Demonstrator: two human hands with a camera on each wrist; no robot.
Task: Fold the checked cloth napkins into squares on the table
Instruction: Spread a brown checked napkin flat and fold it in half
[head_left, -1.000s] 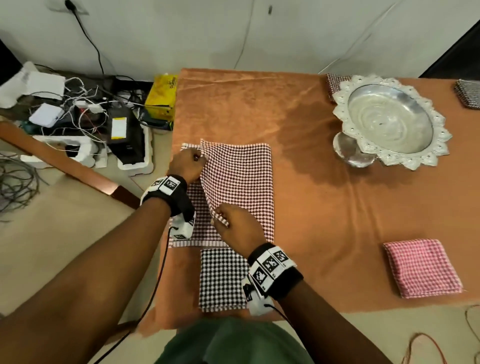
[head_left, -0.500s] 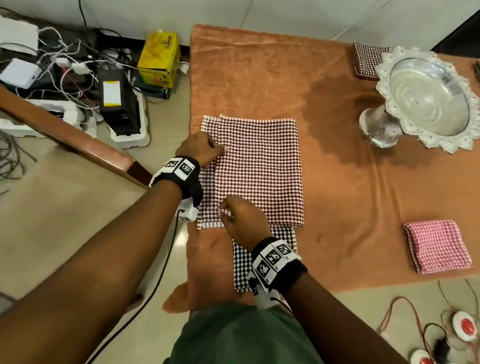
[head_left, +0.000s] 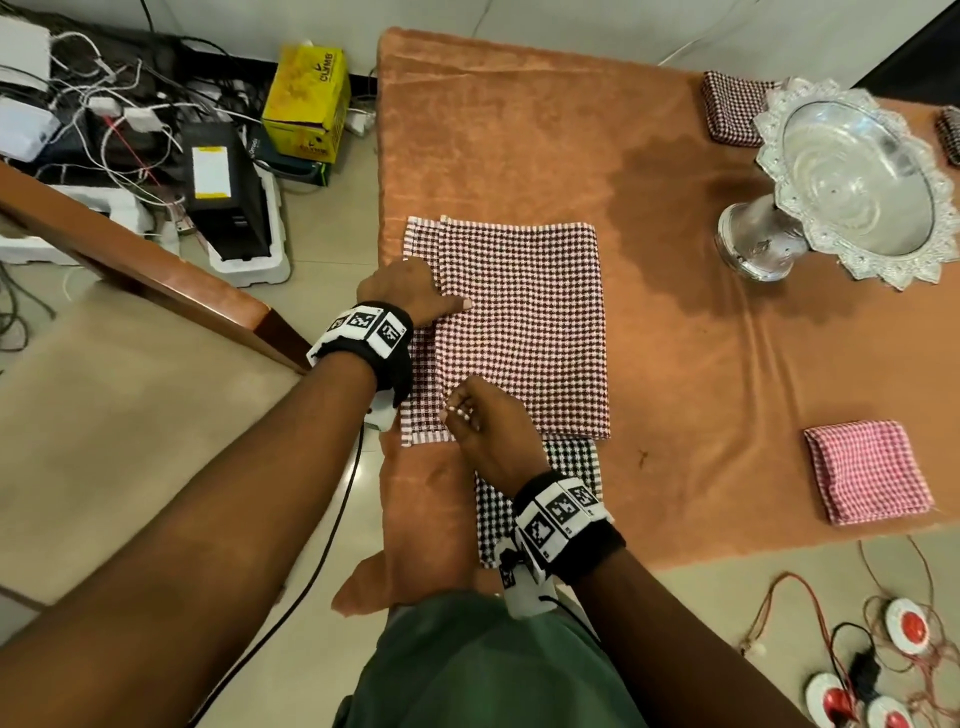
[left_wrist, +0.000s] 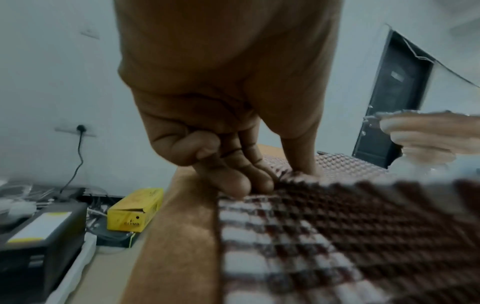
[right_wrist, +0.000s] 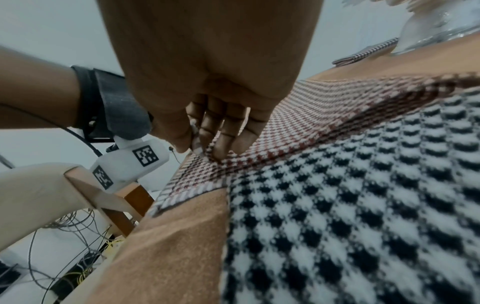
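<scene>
1. The right hand (head_left: 485, 426) is pinching the near edge of the top layer of the maroon checked napkin (head_left: 524, 327), thumb and fingers closed on a small ridge of cloth, as the right wrist view shows.
2. The left hand (head_left: 410, 291) is pressing the napkin's left side with thumb and extended fingers, the smallest finger tucked under; whether any cloth is being gripped between them cannot be told.
3. The napkin is lying folded on the orange tablecloth (head_left: 519, 145), its top layer sitting short of the left edge, so a strip of the lower layer is showing beside the left hand.
4. A black checked napkin (head_left: 566, 467) is lying partly under the maroon napkin's near edge, beneath the right wrist.
5. Well to the right of the maroon napkin, a folded pink napkin (head_left: 867, 473) is resting near the table's front edge; beyond it a silver pedestal bowl (head_left: 857, 182) is standing.
6. The risk: pulling the pinched edge while the left hand is pressing could skew the layers further, or drag the black napkin along with it.
7. Hard to make out: the left wrist view is blurring the nearby weave, and two darker folded cloths around the bowl are partly hidden or cropped.
</scene>
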